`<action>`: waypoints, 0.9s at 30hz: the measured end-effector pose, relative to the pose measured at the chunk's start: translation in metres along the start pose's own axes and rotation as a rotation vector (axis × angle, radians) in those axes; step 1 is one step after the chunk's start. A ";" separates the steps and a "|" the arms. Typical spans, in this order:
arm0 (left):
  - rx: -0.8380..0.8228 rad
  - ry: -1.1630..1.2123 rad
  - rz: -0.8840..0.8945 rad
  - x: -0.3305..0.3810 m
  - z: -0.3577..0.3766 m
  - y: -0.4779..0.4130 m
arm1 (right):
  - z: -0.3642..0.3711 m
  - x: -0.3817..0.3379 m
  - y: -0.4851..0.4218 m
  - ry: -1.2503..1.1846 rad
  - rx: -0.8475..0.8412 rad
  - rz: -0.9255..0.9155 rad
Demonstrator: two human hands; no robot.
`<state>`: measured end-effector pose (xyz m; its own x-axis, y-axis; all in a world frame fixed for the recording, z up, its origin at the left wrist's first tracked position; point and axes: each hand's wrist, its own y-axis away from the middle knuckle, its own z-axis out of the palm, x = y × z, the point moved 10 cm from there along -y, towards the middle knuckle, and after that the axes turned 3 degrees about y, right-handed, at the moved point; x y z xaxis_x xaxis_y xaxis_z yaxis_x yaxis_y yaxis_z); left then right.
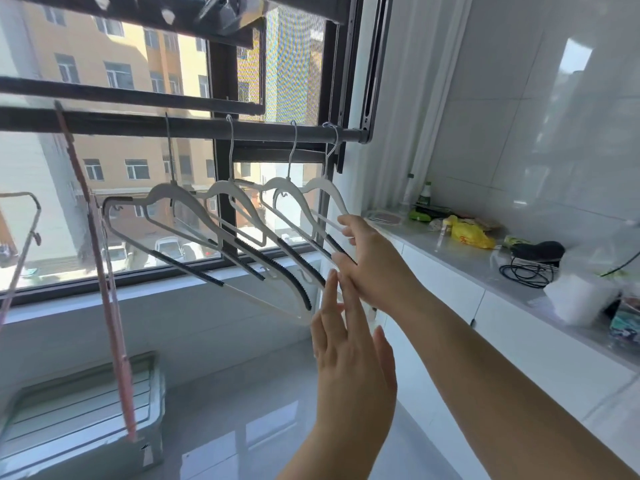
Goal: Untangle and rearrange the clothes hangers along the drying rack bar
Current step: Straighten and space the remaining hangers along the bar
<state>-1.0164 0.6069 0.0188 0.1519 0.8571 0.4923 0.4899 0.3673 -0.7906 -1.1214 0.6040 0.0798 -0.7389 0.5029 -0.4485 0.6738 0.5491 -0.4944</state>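
Observation:
Several white hangers with black grip strips hang by metal hooks from the dark drying rack bar [194,128], spaced along its right half. The rightmost white hanger [323,188] hangs near the bar's end. My right hand [374,261] grips the lower right arm of that hanger, fingers curled around it. My left hand [349,348] is raised just below, fingers straight, fingertips touching the lower ends of the neighbouring hangers [294,258]. A pink hanger [110,299] hangs edge-on at the left, blurred.
A metal wire hanger [24,233] hangs at the far left. A white counter [485,268] on the right carries a yellow bag, bottles, a black cable and a container. A grey bin [86,410] stands on the floor below the window.

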 end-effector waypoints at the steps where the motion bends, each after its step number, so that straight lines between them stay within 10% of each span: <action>1: -0.004 0.006 -0.005 -0.001 0.000 0.000 | 0.003 0.003 -0.001 0.017 -0.015 0.019; 27: -0.045 -0.028 -0.070 -0.022 -0.018 -0.004 | 0.028 0.011 -0.010 -0.039 -0.027 0.078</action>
<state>-1.0063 0.5803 0.0174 0.0925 0.8396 0.5353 0.5368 0.4107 -0.7370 -1.1357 0.5852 0.0587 -0.6832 0.5187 -0.5139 0.7289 0.5270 -0.4371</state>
